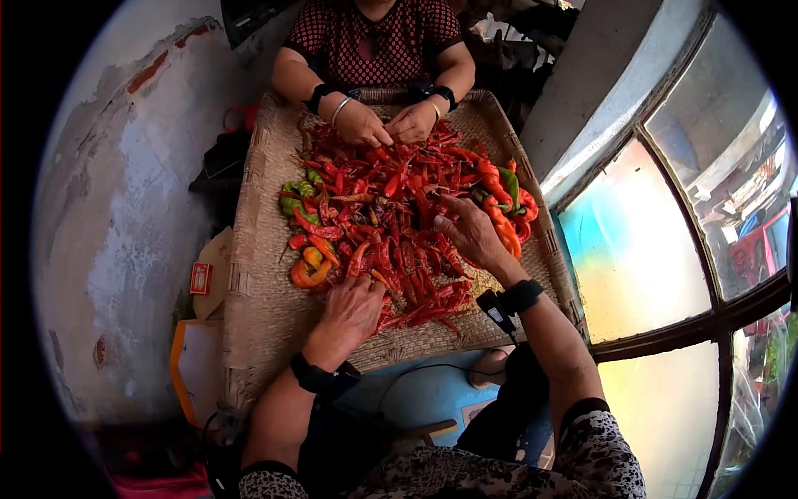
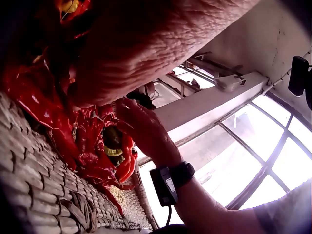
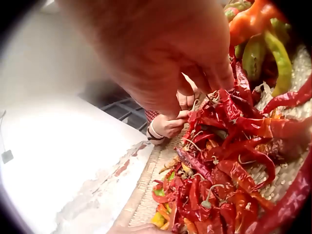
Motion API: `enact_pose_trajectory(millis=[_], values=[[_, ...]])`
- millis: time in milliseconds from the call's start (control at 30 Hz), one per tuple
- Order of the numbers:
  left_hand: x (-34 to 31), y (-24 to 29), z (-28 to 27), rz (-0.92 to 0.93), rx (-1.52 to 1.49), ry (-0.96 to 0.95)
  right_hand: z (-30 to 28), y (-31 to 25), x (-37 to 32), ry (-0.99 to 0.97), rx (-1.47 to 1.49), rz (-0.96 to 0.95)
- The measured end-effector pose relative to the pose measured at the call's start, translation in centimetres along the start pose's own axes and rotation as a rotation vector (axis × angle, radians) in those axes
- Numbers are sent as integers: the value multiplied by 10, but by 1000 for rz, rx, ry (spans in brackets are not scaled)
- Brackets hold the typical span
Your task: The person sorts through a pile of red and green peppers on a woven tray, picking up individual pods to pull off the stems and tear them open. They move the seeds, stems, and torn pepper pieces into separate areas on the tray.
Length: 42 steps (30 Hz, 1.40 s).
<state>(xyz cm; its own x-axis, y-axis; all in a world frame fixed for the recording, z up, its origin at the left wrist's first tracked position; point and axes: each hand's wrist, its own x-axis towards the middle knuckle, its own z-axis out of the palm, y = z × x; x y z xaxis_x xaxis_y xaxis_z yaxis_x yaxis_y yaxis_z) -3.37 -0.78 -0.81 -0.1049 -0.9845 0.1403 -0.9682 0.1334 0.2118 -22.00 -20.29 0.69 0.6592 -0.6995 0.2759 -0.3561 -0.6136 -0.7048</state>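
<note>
Red dried peppers (image 1: 399,241) lie heaped over the middle of a woven tray (image 1: 258,324). My left hand (image 1: 347,314) is at the heap's near left edge, fingers down among the peppers; its fingertips are hidden in the left wrist view. My right hand (image 1: 475,237) reaches over the right side of the heap. In the right wrist view the fingers of my right hand (image 3: 170,63) bend down to the red peppers (image 3: 229,102) and touch them; whether they pinch one is unclear. Green peppers (image 1: 295,200) lie at the left, and larger orange-red peppers (image 1: 503,224) at the right.
Across the tray a person in a patterned top (image 1: 374,50) holds both hands (image 1: 386,129) together over the far peppers. A window (image 1: 648,241) stands at the right, a worn wall (image 1: 141,208) at the left. A small red box (image 1: 201,279) lies beside the tray.
</note>
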Motion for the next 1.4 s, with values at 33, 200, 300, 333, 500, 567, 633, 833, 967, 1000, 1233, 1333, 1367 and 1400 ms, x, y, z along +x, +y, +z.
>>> enact_pose_trajectory(millis=[33,200,300,333,500,567,633,833,967,1000,1233,1333,1367,1400], values=[[0,1,-2,-3,-10,-16,3,2,6,-11,-194,8],[0,0,-2,5,-15,48,30,27,65,63,-505,-166],[1,-2,-4,20,43,137,49,5,89,-105,-445,102],[1,-3,-5,32,97,211,56,-3,92,-113,-445,100],[-1,-6,-13,-58,49,97,82,-21,86,-302,-521,2],[-1,-3,-15,-55,74,35,84,-29,69,-390,-516,-56],[-3,2,-14,-16,112,-22,78,-48,47,-434,-520,-68],[-6,3,-6,67,47,-58,63,-42,-8,-422,-393,-268],[-7,0,-5,48,68,-9,32,-28,-32,-393,-324,-220],[-7,0,-6,47,62,-13,23,-28,-36,-398,-323,-216],[-7,-2,-12,44,3,-4,-6,-31,-47,-305,-280,-69],[-4,2,-18,6,20,-43,-3,-55,-25,-128,-383,-131],[-4,3,-19,10,13,-32,5,-51,-14,-89,-332,-202],[-4,3,-19,13,9,-21,17,-46,-2,-92,-327,-203]])
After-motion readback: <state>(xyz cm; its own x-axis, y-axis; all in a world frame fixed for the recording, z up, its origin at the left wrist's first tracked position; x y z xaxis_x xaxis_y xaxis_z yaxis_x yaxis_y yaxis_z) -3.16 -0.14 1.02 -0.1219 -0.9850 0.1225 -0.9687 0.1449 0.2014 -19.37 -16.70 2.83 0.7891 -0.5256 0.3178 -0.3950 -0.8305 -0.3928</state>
